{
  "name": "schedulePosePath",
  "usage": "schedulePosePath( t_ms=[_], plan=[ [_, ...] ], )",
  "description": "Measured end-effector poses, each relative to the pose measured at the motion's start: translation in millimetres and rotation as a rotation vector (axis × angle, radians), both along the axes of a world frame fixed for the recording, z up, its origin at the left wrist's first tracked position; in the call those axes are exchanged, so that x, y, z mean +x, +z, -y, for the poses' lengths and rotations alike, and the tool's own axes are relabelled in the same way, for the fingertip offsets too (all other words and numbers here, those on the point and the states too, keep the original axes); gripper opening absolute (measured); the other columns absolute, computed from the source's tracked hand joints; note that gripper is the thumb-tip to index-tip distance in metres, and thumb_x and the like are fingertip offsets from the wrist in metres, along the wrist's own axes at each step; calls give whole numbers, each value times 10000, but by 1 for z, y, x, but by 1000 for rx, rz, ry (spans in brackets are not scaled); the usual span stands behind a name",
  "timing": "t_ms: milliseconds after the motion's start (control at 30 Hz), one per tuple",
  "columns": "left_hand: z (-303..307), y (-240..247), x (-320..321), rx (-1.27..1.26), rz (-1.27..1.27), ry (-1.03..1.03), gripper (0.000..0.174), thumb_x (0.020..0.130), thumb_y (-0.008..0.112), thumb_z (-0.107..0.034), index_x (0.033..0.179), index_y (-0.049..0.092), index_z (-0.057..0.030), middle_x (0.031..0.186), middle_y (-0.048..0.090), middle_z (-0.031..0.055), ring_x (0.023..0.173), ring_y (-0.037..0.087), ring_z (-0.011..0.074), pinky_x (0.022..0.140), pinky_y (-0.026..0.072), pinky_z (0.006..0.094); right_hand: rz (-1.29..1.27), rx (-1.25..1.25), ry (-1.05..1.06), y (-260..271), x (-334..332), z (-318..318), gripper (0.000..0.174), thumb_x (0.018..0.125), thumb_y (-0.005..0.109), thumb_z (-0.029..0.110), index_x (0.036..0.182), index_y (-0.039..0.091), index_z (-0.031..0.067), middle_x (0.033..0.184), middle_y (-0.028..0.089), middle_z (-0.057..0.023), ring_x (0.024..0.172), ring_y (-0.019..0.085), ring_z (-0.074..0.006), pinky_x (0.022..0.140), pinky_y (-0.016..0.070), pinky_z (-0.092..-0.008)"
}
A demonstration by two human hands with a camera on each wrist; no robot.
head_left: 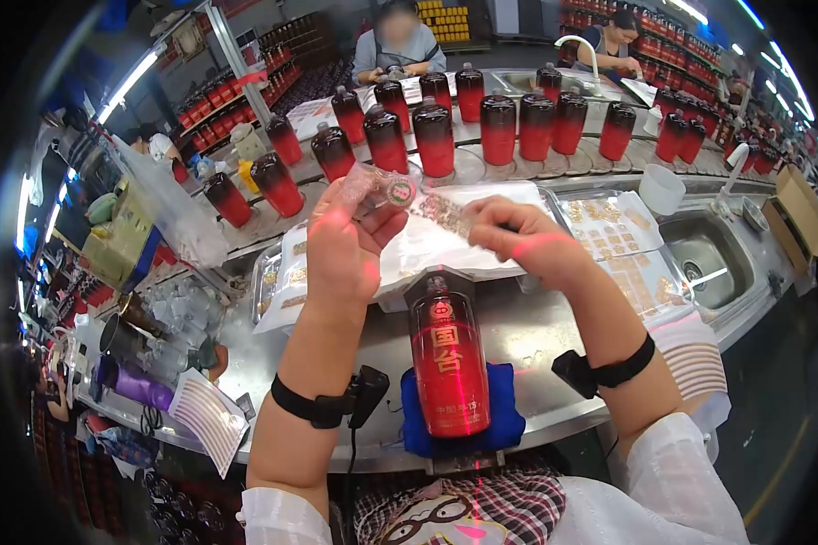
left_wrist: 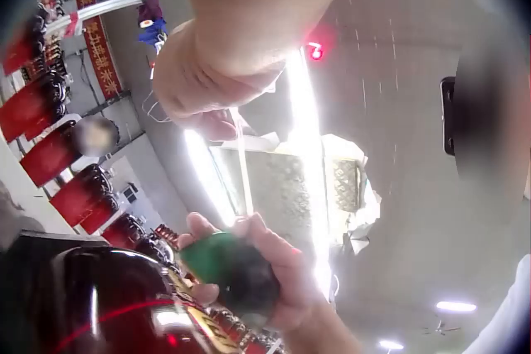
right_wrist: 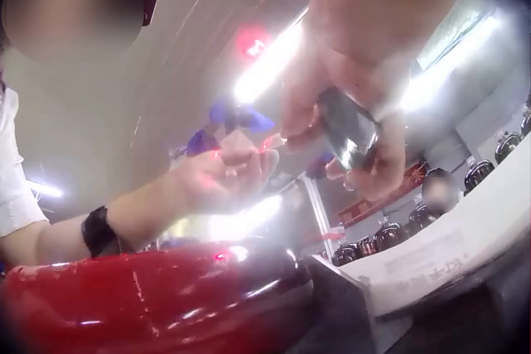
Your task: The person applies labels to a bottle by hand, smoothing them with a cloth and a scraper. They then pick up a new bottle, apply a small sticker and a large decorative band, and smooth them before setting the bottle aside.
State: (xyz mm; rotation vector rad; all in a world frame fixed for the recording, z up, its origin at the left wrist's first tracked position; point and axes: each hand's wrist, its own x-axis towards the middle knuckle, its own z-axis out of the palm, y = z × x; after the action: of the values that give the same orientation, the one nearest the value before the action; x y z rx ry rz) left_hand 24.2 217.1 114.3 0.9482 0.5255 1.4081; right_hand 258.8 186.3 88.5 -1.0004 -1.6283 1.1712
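The left hand [head_left: 347,243] grasps a round piece [head_left: 400,191]; the right hand [head_left: 529,238] pinches a patterned strip [head_left: 445,215]. A light, even pull should avoid creasing.

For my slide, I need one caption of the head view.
Left hand and right hand hold small, shiny pieces beyond a red bottle on blue cloth; similar bottles stand behind.

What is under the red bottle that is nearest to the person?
A blue cloth shows on both sides of the bottle. What lies directly below the bottle's middle is covered.
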Motion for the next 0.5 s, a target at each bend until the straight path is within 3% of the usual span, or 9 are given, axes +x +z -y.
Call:
schedulePosePath(
  t_ms=[67, 100, 233, 333, 400, 467, 500],
  plan=[
    [-14, -12, -6, -55, 50, 26, 150, 956, 583, -190, 1041, 623, -74, 970, 694, 82, 865, 700, 237, 740, 590, 334, 13, -66, -72, 2, 4, -13, 120, 921, 664, 235, 890, 664, 119, 1003, 607, 31, 789, 497, -40, 656, 422, -220],
    [-21, -17, -7, -116, 29, 52, 151, 955, 584, -186, 1039, 618, -66, 970, 692, 95, 870, 701, 248, 732, 593, 334, 90, -64, -130, 7, 3, -17, 205, 943, 623, 306, 905, 649, 107, 917, 598, 34, 798, 504, -53, 669, 436, -240],
    [-57, -46, -14, -339, -82, 84, 154, 943, 597, -162, 1020, 595, -29, 963, 683, 147, 883, 701, 287, 702, 606, 337, 273, -126, -255, 5, 13, -57, 332, 951, 545, 395, 888, 631, 81, 861, 581, 20, 789, 499, -84, 650, 446, -295],
    [-78, -69, -30, -468, -215, 22, 183, 929, 614, -159, 1032, 586, -11, 947, 668, 120, 887, 695, 282, 710, 607, 337, 982, 59, -326, -35, 46, -126, 321, 901, 579, 360, 926, 687, 59, 922, 664, -94, 924, 610, -244, 730, 489, -402],
    [-73, -71, -38, -437, -264, 28, 198, 923, 622, -162, 1038, 583, -5, 963, 657, 104, 888, 692, 279, 713, 608, 334, 1354, 137, -414, -111, 87, -171, 290, 872, 597, 324, 918, 706, 59, 962, 667, -150, 1035, 594, -321, 802, 481, -447],
    [-58, -65, -44, -368, -356, 8, 210, 929, 623, -184, 1056, 586, -21, 1005, 644, 70, 902, 689, 256, 719, 590, 311, 1461, 145, -540, -129, 95, -167, 270, 855, 605, 294, 900, 716, 52, 981, 662, -184, 1104, 573, -373, 861, 466, -478],
    [-51, -61, -46, -318, -407, 0, 208, 935, 618, -196, 1060, 589, -32, 1004, 647, 64, 905, 688, 248, 716, 582, 302, 1382, 115, -618, -115, 82, -141, 264, 852, 605, 282, 885, 717, 45, 980, 656, -191, 1118, 559, -387, 885, 455, -487]
  ],
)
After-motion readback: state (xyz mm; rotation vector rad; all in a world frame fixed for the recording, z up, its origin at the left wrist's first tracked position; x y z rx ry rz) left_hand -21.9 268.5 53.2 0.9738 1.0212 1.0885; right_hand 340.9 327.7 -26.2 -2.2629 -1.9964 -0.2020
